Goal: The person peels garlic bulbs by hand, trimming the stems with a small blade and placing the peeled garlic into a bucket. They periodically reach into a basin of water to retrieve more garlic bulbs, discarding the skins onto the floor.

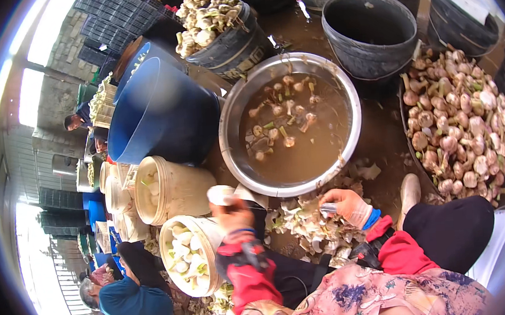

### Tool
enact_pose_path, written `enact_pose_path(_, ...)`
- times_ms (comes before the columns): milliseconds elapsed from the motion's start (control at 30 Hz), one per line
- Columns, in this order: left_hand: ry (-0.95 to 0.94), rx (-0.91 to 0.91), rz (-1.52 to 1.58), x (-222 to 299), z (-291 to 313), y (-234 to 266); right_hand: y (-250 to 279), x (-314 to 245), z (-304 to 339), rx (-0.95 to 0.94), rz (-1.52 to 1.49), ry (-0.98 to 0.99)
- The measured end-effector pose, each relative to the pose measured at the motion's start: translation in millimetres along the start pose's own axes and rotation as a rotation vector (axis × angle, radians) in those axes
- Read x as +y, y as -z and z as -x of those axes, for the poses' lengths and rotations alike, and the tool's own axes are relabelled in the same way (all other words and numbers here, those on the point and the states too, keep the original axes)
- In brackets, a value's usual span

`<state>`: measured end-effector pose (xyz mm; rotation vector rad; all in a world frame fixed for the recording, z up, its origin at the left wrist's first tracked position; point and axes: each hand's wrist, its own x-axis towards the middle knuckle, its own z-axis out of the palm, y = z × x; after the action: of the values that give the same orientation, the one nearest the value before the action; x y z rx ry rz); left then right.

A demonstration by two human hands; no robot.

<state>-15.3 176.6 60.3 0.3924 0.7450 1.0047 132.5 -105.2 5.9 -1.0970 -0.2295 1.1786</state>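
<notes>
My left hand [233, 217] is closed around a white garlic bulb [222, 194], raised beside a cream bucket [209, 229] that holds peeled bulbs [183, 250]. In my right hand [351, 207], gloved in orange and white, a small silvery tool [328, 208] is gripped; its shape is mostly hidden by the fingers. That hand hovers over a heap of garlic skins [322, 229] between my legs. Just beyond, a wide steel basin [293, 188] contains muddy water with several unpeeled bulbs [289, 141] in it.
To the right lies a large pile of unpeeled garlic [461, 125]. Black buckets [369, 61] stand at the back, one heaped with garlic [208, 23]. A big blue tub [162, 117] and cream buckets [178, 186] line the left. Another person [133, 300] sits at lower left.
</notes>
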Motion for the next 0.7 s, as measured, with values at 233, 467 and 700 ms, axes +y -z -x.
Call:
enact_pose_path(233,-0.188,-0.178,0.104,95,-78,-105,17,58,-22,0.149,0.668,0.106)
enact_pose_path(467,0.659,-0.304,-0.903,-155,-143,-83,24,41,-28,0.171,0.571,-0.286)
enact_pose_path(700,0.571,-0.397,-1.618,-254,-170,-27,49,50,-29,0.263,0.582,-0.223)
